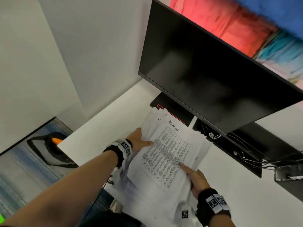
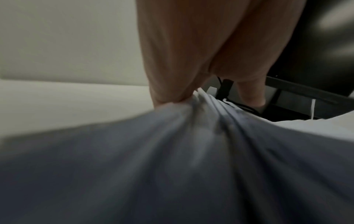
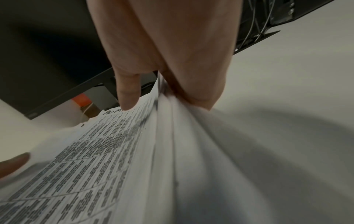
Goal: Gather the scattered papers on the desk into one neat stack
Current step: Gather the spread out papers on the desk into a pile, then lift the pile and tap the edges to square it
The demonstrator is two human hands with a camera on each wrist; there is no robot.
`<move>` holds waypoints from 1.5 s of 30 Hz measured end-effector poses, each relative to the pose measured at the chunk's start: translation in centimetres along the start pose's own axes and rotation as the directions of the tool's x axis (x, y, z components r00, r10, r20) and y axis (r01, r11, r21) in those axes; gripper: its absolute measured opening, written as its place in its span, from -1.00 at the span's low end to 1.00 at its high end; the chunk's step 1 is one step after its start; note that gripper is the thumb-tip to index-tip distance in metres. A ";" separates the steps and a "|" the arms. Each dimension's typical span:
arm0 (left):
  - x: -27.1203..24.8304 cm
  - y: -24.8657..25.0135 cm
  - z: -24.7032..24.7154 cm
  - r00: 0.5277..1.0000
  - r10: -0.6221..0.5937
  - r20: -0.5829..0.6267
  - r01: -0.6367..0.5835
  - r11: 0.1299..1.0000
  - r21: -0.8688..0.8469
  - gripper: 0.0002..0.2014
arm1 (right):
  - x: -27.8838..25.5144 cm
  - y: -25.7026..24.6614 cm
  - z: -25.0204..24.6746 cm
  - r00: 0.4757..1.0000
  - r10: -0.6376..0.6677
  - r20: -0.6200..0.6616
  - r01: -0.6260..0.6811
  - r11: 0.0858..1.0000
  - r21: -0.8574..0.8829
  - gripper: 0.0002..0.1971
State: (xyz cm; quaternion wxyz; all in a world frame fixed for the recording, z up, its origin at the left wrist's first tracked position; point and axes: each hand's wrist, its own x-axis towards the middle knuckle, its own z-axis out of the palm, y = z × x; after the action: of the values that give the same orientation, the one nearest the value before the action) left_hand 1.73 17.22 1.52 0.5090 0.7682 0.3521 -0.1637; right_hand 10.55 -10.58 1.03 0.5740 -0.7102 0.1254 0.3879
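A loose bundle of white papers (image 1: 167, 154) is held above the white desk (image 1: 101, 128), its sheets uneven at the edges. The top sheet carries a printed table and the handwritten word ADMIN. My left hand (image 1: 139, 141) grips the bundle's left edge, thumb on top; the left wrist view shows the sheets (image 2: 191, 136) pinched between thumb and fingers. My right hand (image 1: 196, 179) grips the right edge; in the right wrist view its thumb (image 3: 127, 94) lies on the printed sheet (image 3: 91, 159) with the other fingers beneath. The undersides of the papers are hidden.
A dark monitor (image 1: 213, 76) stands close behind the papers, its base (image 1: 172, 110) under their far edge. A black cable tray with wires (image 1: 246, 153) runs along the desk's right back. A chair base (image 1: 47, 149) sits on the floor at left.
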 end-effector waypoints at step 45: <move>-10.8 11.6 -4.8 0.803 0.378 -0.460 -0.596 0.533 -0.601 -0.75 | -4.7 -6.6 -1.2 0.884 -0.441 -0.157 0.435 0.898 -0.068 -0.03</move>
State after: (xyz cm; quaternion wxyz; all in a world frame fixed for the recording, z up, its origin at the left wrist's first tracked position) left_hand 1.93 14.77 17.91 0.7391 0.5860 0.2228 0.2464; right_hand 12.04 -10.92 9.13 0.6230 -0.7591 0.0039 0.1888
